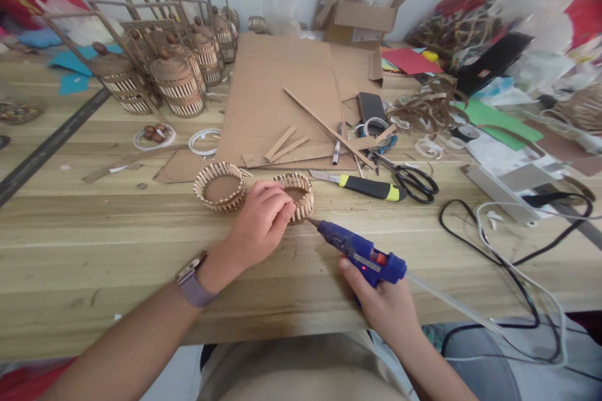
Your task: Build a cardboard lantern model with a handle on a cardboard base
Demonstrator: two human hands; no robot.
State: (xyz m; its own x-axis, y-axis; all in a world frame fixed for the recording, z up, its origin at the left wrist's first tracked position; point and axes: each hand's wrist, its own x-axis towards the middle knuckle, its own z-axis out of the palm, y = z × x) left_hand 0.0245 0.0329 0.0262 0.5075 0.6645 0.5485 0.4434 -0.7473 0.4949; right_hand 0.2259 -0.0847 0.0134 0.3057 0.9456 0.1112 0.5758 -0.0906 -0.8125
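Note:
My left hand point(259, 220), with a watch at the wrist, is closed on the near rim of a small round basket point(305, 196) made of short pale sticks and cardboard. Its fingertips hide part of that rim. In my right hand point(388, 307) is a blue hot glue gun point(348, 243), gripped by its handle, with a clear glue stick out of its back. The nozzle points at the basket's lower right side, very close to it; I cannot tell if they touch. A second, similar basket point(219, 187) sits just left.
A utility knife point(371, 188) and black-handled scissors point(416, 183) lie behind the glue gun. Cardboard sheets point(277, 81) with strips on top fill the middle back. Several lidded stick lanterns point(177, 84) stand back left. Cables point(512, 263) loop at the right.

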